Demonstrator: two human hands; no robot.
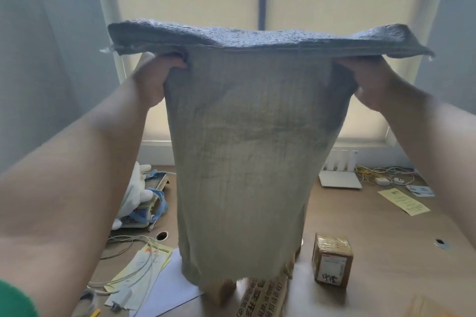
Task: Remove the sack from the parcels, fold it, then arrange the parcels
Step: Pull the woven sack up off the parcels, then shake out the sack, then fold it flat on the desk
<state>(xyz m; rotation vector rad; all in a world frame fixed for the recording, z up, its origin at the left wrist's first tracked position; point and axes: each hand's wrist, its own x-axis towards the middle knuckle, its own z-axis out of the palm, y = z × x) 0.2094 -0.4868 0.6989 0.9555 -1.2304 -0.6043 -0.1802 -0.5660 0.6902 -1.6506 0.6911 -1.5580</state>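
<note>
A grey-beige woven sack hangs upside down in front of me, its closed end flopped over at the top. My left hand grips its upper left side and my right hand grips its upper right side, both raised high. Below the sack's open mouth, brown cardboard parcels with printed tape peek out on the wooden table; most of them are hidden by the cloth. A small taped cardboard parcel with a white label stands alone to the right.
On the table's left lie white gloves, a blue-strapped device, white cables, yellow slips and white paper. At the back right sit a white router, tangled cables and a yellow leaflet. Window blinds fill the background.
</note>
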